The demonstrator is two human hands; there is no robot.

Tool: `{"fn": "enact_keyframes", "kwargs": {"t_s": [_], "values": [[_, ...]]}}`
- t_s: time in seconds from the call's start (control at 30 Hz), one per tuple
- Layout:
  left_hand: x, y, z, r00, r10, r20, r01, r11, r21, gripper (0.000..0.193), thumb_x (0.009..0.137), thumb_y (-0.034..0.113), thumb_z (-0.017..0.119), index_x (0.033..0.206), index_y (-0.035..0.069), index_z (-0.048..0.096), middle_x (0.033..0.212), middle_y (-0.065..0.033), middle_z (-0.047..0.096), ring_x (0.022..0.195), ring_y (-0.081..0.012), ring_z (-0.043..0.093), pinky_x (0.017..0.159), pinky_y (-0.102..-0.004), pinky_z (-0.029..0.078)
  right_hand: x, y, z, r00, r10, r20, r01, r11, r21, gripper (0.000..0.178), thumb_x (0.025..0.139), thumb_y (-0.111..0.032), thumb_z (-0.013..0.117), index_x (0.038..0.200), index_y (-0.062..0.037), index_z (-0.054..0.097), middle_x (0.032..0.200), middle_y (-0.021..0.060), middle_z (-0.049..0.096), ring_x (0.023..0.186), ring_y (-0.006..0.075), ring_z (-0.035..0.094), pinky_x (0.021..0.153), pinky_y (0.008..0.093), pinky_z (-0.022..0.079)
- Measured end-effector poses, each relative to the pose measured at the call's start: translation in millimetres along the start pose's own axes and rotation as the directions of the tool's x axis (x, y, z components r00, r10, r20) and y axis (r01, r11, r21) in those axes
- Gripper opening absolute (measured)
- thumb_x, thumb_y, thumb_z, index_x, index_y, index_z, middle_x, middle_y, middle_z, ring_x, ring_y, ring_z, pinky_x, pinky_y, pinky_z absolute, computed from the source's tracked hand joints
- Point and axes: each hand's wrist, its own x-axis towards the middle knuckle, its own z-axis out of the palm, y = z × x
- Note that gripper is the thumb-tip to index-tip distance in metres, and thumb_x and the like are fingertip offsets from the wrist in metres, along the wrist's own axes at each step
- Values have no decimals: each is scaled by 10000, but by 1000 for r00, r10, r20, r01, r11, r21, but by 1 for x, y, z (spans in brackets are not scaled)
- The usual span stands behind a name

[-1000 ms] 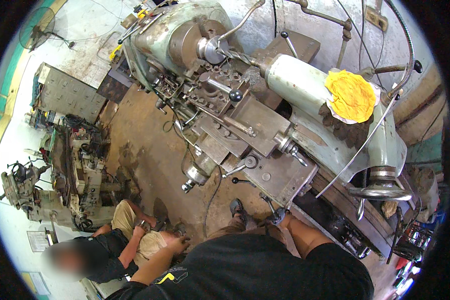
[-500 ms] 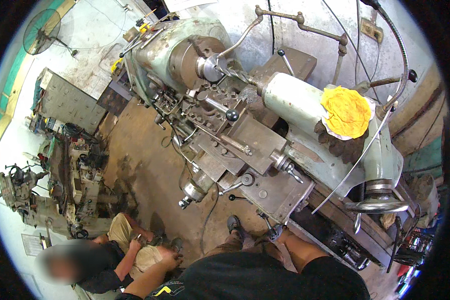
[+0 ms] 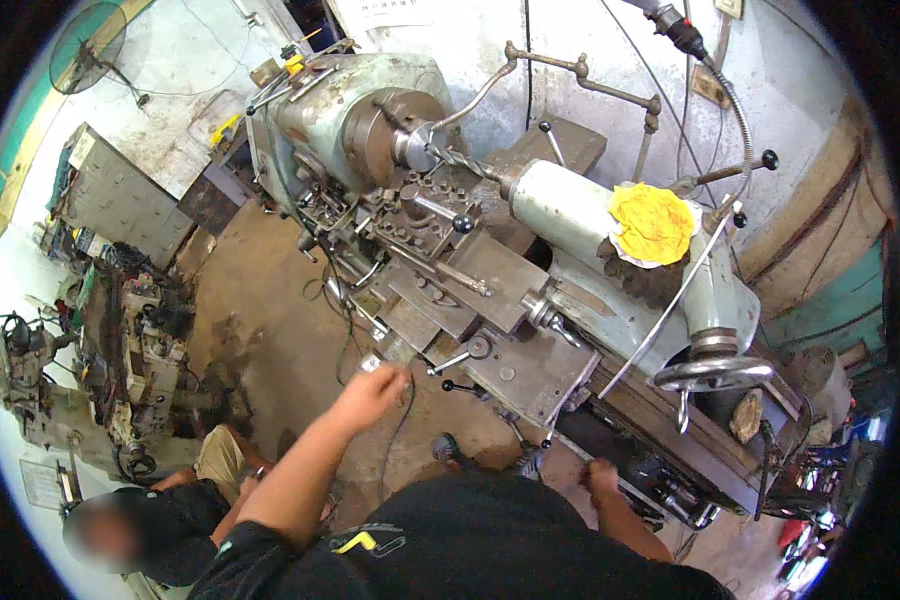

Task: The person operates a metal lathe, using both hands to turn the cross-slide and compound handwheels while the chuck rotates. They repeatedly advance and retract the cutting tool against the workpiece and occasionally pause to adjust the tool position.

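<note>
stained brown concrete floor point(image 3: 270, 330) seen below. pale scuffed wall point(image 3: 590, 50) crossed by cables behind. standing fan point(image 3: 90, 50) placed upper left. grey metal cabinet point(image 3: 120, 205) set at left, cluttered machinery point(image 3: 120, 350) heaped beside it. teal panel point(image 3: 840, 300) seen at right. daylight spread evenly.

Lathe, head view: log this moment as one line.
left hand: raised, empty, near lathe carriage | right hand: low at lathe front, grip unclear | yellow cloth: on tailstock | seated person: lower left
</note>
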Motion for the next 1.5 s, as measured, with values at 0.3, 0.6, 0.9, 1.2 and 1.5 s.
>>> {"fn": "enact_keyframes", "kwargs": {"t_s": [0.3, 0.6, 0.9, 1.2, 1.5], "values": [[223, 185, -41, 726, 607, -323, -523, 793, 313, 243, 1015, 253, 614, 1148, 67, 697, 1124, -173, 712, 1062, -359, 683, 920, -461, 541, -175, -221, -96, 896, -443, -29, 330, 620, 711, 622, 1028, -689, 472, 1351, -164, 553, 1148, 55, 637, 918, 225, 598, 818, 422, 517], [242, 188, -44, 912, 404, -67, -351, 855, 382, 336, 978, 425, 624, 1152, 166, 748, 1066, -116, 778, 1038, -352, 725, 915, -482, 559, -154, -261, -116, 975, -159, -158, 224, 690, 688, 713, 928, -820, 513, 1282, -202, 550, 910, 10, 600, 614, 142, 452, 525, 286, 351], [241, 187, -50, 922, 387, -1, -366, 873, 322, 337, 966, 429, 627, 1128, 159, 746, 1012, -132, 777, 1000, -360, 731, 887, -496, 560, -255, -340, -142, 871, -277, -407, 479, 665, 573, 338, 1051, -488, 609, 1029, -151, 601, 715, -12, 572, 461, 55, 432, 358, 212, 292], [243, 186, -49, 909, 417, -6, -396, 866, 306, 328, 968, 414, 630, 1115, 144, 746, 986, -138, 777, 977, -362, 735, 876, -494, 565, -205, -293, -38, 956, -220, -192, 245, 963, 116, 378, 996, -484, 680, 1101, -125, 632, 706, -13, 544, 476, 109, 445, 410, 280, 346], [243, 187, -49, 911, 412, -10, -387, 864, 324, 333, 973, 417, 624, 1099, 140, 758, 981, -135, 781, 954, -366, 739, 853, -499, 571, -157, -284, -164, 456, -760, -463, 183, 590, -786, 378, 950, -235, 710, 1209, 40, 680, 1003, 183, 738, 808, 296, 671, 760, 445, 514]]}}
